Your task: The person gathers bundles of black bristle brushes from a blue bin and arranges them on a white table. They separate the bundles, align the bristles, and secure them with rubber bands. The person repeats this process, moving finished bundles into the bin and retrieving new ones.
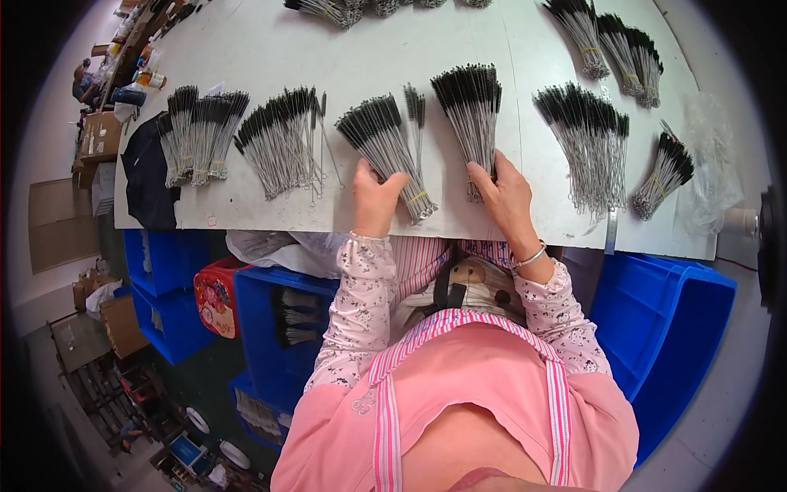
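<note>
Row of black-bristled grey wire brush bundles at the far edge is cut off by the frame; right thumb covers part of the held bundle's lower end, and most right-hand fingers are hidden behind it. Red plastic container carries a flower print and pale lettering, too small to make out. Both bundles at the hands lie on the white tabletop, near its front edge. Left hand rests against a yellow-banded bundle of black-bristled wire brushes, thumb on the stems; cannot tell whether it grips. Bristles point far left, looped ends near right, long axis slanting. Right hand is closed on a fuller black-bristled wire bundle, bristles pointing away from the person, long axis nearly straight.
</note>
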`<control>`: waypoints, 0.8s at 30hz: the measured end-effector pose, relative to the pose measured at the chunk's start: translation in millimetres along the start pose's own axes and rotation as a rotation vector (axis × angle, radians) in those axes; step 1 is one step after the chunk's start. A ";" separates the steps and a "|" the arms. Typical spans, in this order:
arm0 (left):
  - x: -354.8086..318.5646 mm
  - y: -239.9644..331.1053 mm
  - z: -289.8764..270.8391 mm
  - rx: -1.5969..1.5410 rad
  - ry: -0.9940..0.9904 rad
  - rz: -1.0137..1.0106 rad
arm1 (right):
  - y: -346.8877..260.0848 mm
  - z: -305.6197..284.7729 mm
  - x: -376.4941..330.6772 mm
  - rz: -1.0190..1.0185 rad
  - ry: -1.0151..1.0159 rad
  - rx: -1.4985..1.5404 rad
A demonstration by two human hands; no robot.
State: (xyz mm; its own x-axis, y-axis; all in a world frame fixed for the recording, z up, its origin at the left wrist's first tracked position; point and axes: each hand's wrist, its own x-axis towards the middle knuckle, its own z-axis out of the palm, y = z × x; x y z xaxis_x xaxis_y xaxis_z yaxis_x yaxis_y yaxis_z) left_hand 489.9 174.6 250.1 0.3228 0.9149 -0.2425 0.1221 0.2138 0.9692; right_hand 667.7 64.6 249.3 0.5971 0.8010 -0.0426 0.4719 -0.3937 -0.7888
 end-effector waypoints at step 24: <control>27.1 -8.1 -17.8 0.267 0.267 0.147 | 5.8 3.5 2.1 -0.051 0.038 -0.001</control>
State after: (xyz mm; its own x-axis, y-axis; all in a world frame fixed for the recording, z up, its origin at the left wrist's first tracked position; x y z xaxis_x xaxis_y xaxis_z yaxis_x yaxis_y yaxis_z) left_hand 480.9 203.7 236.4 0.1041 0.9934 -0.0480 0.3435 0.0094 0.9391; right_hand 669.4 65.6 242.4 0.5964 0.8024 0.0211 0.5031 -0.3532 -0.7888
